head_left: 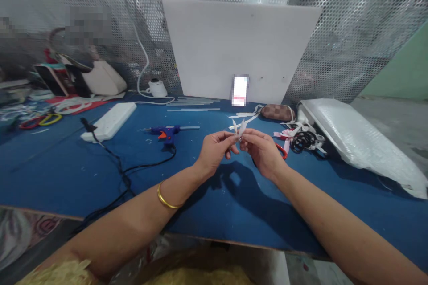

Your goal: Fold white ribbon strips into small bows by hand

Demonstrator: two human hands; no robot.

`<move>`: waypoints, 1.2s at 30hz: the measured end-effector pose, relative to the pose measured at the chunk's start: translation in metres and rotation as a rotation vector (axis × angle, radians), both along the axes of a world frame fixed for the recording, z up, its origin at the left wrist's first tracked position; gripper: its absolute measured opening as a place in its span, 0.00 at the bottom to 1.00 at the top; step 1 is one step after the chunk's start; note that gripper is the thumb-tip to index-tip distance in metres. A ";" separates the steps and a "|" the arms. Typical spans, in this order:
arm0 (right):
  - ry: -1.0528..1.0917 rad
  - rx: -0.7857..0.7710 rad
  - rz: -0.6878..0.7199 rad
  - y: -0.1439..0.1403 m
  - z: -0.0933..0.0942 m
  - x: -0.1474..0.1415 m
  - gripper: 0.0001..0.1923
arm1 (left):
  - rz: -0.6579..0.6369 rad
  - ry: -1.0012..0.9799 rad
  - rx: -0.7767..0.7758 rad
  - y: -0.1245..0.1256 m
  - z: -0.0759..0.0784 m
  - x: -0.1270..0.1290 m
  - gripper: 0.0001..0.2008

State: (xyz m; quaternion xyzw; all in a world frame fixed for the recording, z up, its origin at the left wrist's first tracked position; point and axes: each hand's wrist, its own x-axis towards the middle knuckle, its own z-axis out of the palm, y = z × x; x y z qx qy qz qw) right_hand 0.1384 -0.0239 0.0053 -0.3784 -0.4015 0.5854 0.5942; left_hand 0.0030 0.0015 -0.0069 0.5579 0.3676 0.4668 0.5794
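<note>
Above the blue tabletop (200, 205), my left hand (216, 149) and my right hand (262, 149) meet at the fingertips. Both pinch a small white ribbon piece (242, 128), whose pointed ends stick up between the fingers. Its lower part is hidden by the fingertips. Just behind the hands lie loose white ribbon strips (245, 116). Red-handled scissors (282, 151) are partly covered by my right hand. To the left of my left hand, a blue glue gun (169, 132) lies on its side with a clear glue stick in its back.
A white power strip (113, 121) and black cable (123, 173) are at left. Several glue sticks (194, 109) lie behind. A lit phone (240, 90) leans on a white board (240, 44). At right are a checkered pouch (277, 112), black hair ties (301, 141) and a plastic-wrapped package (361, 138).
</note>
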 end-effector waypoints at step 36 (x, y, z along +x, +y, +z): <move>-0.875 0.389 -0.453 -0.004 -0.002 0.003 0.07 | 0.121 0.317 0.265 -0.007 -0.001 0.000 0.09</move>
